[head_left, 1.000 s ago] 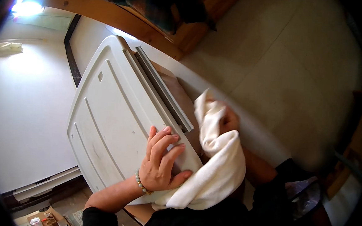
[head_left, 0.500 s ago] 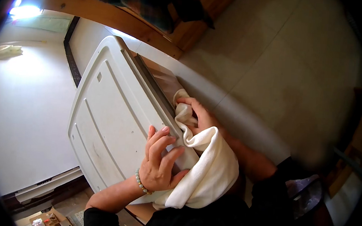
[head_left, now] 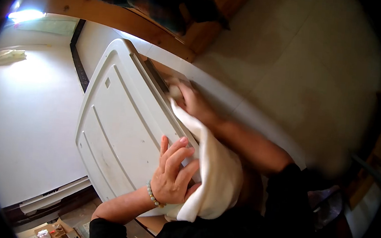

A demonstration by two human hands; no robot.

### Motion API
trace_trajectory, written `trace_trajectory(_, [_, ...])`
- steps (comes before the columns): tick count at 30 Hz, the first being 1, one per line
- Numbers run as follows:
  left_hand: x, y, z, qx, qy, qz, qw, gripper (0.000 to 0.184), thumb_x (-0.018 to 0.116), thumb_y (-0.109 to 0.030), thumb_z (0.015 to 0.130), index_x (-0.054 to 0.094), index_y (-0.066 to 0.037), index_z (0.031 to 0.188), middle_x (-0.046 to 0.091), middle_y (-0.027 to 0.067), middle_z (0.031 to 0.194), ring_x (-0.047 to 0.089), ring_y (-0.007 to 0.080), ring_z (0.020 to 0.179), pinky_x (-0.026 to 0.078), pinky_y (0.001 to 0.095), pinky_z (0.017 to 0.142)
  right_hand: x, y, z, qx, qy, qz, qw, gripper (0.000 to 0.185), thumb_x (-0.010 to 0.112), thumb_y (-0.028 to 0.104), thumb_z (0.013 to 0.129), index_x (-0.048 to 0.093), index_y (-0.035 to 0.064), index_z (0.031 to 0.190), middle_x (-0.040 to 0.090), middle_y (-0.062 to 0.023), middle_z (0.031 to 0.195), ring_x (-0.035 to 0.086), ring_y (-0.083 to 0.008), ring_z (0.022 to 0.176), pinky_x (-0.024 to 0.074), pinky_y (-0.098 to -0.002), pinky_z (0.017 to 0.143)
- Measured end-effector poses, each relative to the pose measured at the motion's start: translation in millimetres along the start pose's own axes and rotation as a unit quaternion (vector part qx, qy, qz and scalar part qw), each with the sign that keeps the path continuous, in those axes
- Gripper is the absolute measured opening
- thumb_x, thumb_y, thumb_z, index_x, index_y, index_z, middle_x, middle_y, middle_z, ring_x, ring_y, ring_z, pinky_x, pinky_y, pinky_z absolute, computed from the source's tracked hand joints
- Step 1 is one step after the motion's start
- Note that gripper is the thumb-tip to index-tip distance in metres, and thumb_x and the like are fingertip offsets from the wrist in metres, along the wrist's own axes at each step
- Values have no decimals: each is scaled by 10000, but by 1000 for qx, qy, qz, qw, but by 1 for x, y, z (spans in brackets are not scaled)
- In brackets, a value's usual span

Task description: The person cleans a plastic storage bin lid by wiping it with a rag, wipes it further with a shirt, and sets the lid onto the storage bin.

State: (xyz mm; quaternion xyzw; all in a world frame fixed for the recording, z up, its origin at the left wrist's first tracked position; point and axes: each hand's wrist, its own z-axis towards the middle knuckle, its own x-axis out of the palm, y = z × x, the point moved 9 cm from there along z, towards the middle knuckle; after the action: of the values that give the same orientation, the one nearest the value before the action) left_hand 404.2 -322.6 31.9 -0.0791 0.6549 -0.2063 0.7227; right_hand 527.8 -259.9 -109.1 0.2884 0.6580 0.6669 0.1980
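Head view, your left hand half-spread, its bent fingers resting on the white ribbed panel at nine o'clock, your blurred right hand curled around bunched cream cloth, folds draping toward five o'clock.

No lettering, label, brand, number or sign can be read on the white panel or around it.

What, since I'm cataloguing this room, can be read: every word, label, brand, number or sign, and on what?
No text is readable.
The off-white, ridged, rounded panel and long cream cloth show no legible lettering.
Any print on the small brown-and-white items, lower left, is too small to read.
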Motion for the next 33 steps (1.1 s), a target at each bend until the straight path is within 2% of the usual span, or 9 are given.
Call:
trace_trajectory(1, [-1,0,2,-1,3,-5,1000,399,648,-244,771,555,3,1071,478,180,1163,420,386,1233,174,616,1086,-3,-2,-14,-1,-3,-43,999,440,631,160,819,515,10,1217,628,-208,1005,626,-269,950,487,-346,819])
trace_trajectory(2, [-1,1,4,-4,8,-11,1000,402,648,-251,773,555,2,1071,480,179,1162,420,385,1233,173,616,1086,-10,7,-22,-124,-57,-88,987,460,661,167,795,528,22,1211,621,-222,1058,631,-314,981,496,-370,824])
trace_trajectory(4, [0,0,2,-1,10,-7,1000,408,645,-259,776,551,6,1071,476,190,1186,419,388,1234,171,621,1086,-19,30,-12,-72,-38,-112,990,447,682,168,784,550,9,1181,627,-223,1065,622,-340,986,493,-388,833])
trace_trajectory(13, [8,3,-11,-1,15,-15,1000,560,571,-230,788,466,87,1238,391,277,1307,366,434,1262,157,629,1088,-6,49,104,-147,-46,-172,973,298,669,267,785,654,17,948,663,-201,907,647,-349,835,498,-391,750])
trace_trajectory(16, [9,2,-10,9,13,3,1000,587,592,-245,772,465,89,1238,403,276,1297,369,434,1257,163,622,1089,2,47,121,-87,-25,-260,961,257,652,283,792,669,43,884,670,-182,872,650,-336,835,499,-388,751])
trace_trajectory(20, [8,1,-7,10,30,29,999,582,608,-234,753,481,85,1223,425,263,1282,393,424,1243,185,599,1091,11,16,112,-30,-10,-192,981,364,561,332,830,674,-8,895,650,-248,918,645,-375,876,513,-430,788])
trace_trajectory(23, [3,-6,-1,-4,10,52,999,489,594,-186,763,529,49,1187,470,204,1208,419,384,1235,210,576,1092,9,-5,49,10,27,-216,976,389,582,339,826,603,-2,1011,639,-255,937,628,-401,901,509,-456,765])
trace_trajectory(28, [3,-9,4,-22,28,3,999,493,638,-237,757,560,-4,1184,472,186,1175,410,384,1239,195,597,1087,-20,15,-70,30,59,-57,996,354,628,208,798,569,-13,1068,624,-270,947,616,-403,923,482,-443,805])
trace_trajectory(33, [5,-8,-3,6,8,48,999,437,636,-225,751,592,3,1122,466,197,1179,408,381,1243,186,601,1088,-12,14,19,0,27,-155,987,357,683,251,786,628,-27,1004,656,-233,894,658,-320,809,497,-365,726])
